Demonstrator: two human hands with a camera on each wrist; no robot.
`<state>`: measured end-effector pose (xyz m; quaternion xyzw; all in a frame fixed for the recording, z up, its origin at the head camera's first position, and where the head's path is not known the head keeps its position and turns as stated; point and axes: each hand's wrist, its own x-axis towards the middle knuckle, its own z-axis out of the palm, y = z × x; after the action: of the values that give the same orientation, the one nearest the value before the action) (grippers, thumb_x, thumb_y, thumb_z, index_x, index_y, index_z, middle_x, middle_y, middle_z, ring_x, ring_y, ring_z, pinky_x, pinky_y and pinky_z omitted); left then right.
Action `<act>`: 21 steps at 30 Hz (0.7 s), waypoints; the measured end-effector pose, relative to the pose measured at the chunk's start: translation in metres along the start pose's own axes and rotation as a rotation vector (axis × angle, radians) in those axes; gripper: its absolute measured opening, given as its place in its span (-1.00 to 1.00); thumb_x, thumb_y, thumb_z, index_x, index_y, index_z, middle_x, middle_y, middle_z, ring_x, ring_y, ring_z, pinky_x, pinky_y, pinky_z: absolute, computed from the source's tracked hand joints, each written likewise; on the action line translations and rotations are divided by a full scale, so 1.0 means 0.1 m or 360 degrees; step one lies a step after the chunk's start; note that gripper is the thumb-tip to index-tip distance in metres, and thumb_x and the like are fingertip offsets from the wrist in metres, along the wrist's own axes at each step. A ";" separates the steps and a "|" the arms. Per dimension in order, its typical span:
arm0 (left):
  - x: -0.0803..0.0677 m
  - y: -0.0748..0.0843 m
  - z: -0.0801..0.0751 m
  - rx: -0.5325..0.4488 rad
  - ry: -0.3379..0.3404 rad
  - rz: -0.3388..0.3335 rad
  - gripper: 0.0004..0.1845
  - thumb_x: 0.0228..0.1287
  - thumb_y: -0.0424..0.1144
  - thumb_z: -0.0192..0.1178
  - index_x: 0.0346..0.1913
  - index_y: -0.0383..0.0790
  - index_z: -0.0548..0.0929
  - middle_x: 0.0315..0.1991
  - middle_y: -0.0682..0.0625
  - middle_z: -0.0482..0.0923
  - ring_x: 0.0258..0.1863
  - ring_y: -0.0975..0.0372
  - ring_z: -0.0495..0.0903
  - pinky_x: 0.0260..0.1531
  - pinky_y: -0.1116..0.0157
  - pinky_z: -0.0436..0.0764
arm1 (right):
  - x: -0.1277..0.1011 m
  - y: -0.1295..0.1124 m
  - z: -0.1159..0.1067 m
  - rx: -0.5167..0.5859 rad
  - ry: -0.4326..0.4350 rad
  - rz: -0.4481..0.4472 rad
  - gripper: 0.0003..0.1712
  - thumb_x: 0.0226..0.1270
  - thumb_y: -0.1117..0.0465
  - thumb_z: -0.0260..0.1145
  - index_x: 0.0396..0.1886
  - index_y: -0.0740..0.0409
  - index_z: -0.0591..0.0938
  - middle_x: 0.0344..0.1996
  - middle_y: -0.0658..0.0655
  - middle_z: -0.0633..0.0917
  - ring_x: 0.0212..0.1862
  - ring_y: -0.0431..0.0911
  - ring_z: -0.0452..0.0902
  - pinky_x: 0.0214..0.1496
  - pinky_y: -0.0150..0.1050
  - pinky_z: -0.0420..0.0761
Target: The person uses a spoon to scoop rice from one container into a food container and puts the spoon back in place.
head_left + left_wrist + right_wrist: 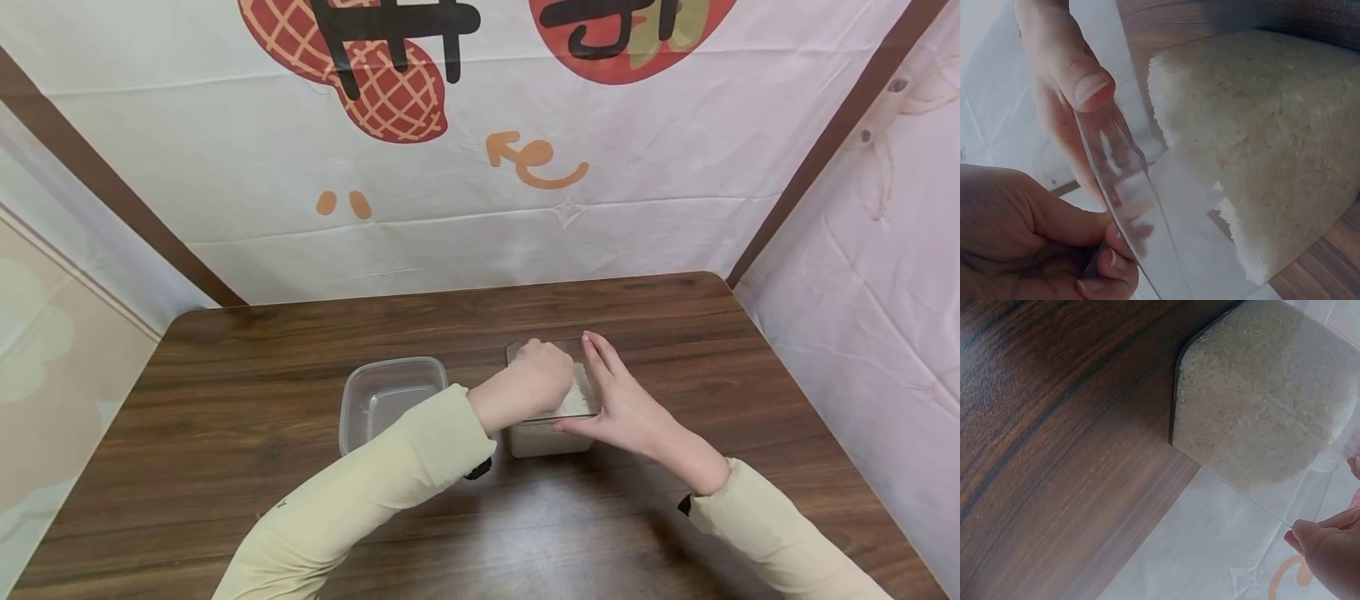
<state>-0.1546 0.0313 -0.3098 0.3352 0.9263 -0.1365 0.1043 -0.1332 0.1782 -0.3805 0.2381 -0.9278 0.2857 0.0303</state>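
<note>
1. I find the clear container of rice (551, 417) on the wooden table (225, 467), at about 3 o'clock from the empty plastic tub (386, 400) and just beside it.
2. My left hand (536, 379) sits over the container's top, fingers curled and pinching the clear upper edge (1116, 187).
3. My right hand (622, 408) lies flat against the container's right wall, fingers straight, thumb at the near corner; it steadies rather than clasps.
4. I judge the step in hand to be securing a hold on the container.
5. The next move calls for a firm two-handed hold before any lift or tilt, so the grains stay in.
</note>
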 end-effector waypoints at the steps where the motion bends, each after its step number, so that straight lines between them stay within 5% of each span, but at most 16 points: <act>1: 0.01 -0.01 0.00 -0.0011 -0.0018 0.0000 -0.81 0.23 -0.18 0.12 -0.19 -0.13 0.66 -0.29 0.05 0.63 -0.28 0.25 0.57 -0.18 0.34 0.45 | 0.00 0.00 0.00 0.0001 0.0002 0.0001 0.32 -0.19 -0.23 0.44 0.38 0.37 -0.05 0.36 0.27 0.00 0.29 0.13 0.13 0.20 0.00 0.27; 17: 0.03 -0.19 -0.02 -0.0336 -0.0125 -0.0033 -0.75 0.33 -0.32 -0.09 -0.23 -0.25 0.64 -0.34 -0.04 0.60 -0.40 0.22 0.52 -0.37 0.34 0.54 | 0.00 -0.02 0.00 -0.0005 -0.0019 0.0019 0.36 -0.19 -0.32 0.39 0.38 0.35 -0.09 0.37 0.27 -0.02 0.31 0.14 0.10 0.22 0.02 0.25; 21: 0.01 -0.24 -0.03 -0.0478 -0.0119 -0.0036 -0.75 0.34 -0.34 -0.11 -0.26 -0.29 0.62 -0.49 -0.02 0.50 -0.51 0.23 0.41 -0.47 0.38 0.46 | 0.00 -0.02 -0.01 -0.0015 -0.0021 0.0028 0.36 -0.19 -0.32 0.39 0.38 0.35 -0.09 0.37 0.26 -0.02 0.31 0.14 0.10 0.22 0.02 0.25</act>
<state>-0.1717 0.0152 -0.3034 0.3002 0.9355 -0.0100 0.1861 -0.1322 0.1771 -0.3790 0.2318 -0.9313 0.2801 0.0228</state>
